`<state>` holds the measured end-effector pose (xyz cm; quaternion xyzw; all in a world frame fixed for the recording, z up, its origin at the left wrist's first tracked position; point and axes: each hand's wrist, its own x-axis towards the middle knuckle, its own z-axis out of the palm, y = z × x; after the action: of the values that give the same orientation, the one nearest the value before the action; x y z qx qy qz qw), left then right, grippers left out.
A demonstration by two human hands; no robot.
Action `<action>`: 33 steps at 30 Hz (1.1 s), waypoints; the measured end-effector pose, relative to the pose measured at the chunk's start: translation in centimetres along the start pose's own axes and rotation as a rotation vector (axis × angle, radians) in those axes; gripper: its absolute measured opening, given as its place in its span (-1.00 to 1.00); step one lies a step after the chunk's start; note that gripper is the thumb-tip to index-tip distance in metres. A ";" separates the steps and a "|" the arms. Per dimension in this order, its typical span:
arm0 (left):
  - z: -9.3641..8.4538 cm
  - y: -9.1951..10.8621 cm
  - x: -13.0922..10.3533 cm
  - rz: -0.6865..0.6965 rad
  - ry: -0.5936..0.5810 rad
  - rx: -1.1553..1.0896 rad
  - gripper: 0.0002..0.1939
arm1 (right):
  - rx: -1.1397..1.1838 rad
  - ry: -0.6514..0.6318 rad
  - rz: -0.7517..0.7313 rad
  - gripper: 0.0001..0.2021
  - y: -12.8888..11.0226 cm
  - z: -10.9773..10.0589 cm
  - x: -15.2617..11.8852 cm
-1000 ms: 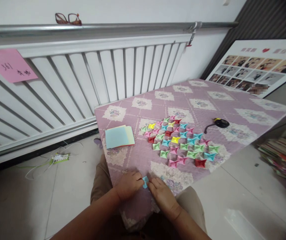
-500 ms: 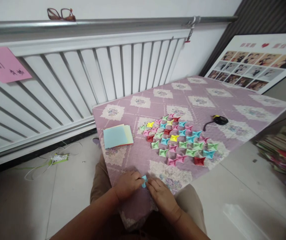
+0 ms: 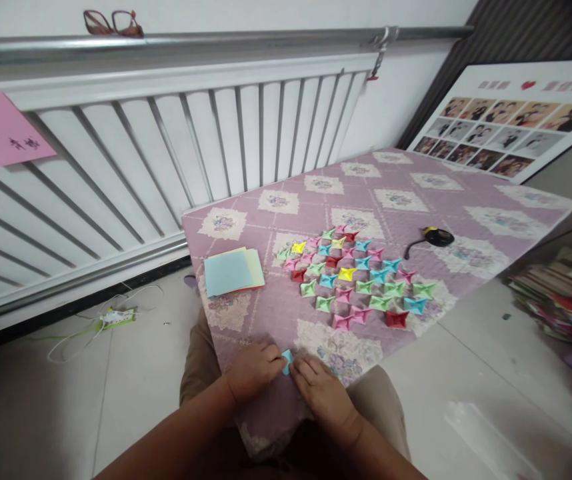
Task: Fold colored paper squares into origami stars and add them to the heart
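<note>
1. Both hands meet at the near edge of the counter. The left hand (image 3: pixel 253 369) and right hand (image 3: pixel 320 387) each hold a pinching grip, fingertips pressed together on one small light-blue folded paper piece (image 3: pixel 287 361), which lies on the lilac floral quilted cloth (image 3: pixel 406 200) covering the counter.
2. This blue piece looks only partly folded; its shape is too small to tell clearly.
3. Beyond the blue piece, toward the middle of the cloth, lies a diamond-shaped cluster of finished folded paper stars (image 3: pixel 356 280) in pink, green, blue, yellow and red, several dozen laid close together.
4. Left of the cluster sits a small stack of unfolded square paper sheets (image 3: pixel 231 271), pale blue on top, so more folding seems left.
5. Right of the cluster lies a small black round object with a cord (image 3: pixel 433 237).
</note>
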<state>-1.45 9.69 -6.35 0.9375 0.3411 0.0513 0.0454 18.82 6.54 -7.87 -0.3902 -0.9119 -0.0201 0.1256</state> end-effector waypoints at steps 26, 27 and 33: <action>0.4 0.5 -0.9 0.070 0.038 0.082 -0.77 | -0.104 -0.023 0.217 -0.60 -2.1 -0.2 -0.3; 0.6 0.5 -0.9 0.066 0.035 0.078 -0.77 | -0.111 -0.037 0.212 -0.61 -2.2 -0.3 -0.2; 0.8 0.4 -0.8 0.054 0.014 0.054 -0.82 | -0.160 -0.073 0.138 -0.65 -3.1 -0.3 0.5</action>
<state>-1.72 8.80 -7.15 0.9468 0.3175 0.0499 0.0164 16.39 4.70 -7.24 -0.4612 -0.8824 -0.0699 0.0617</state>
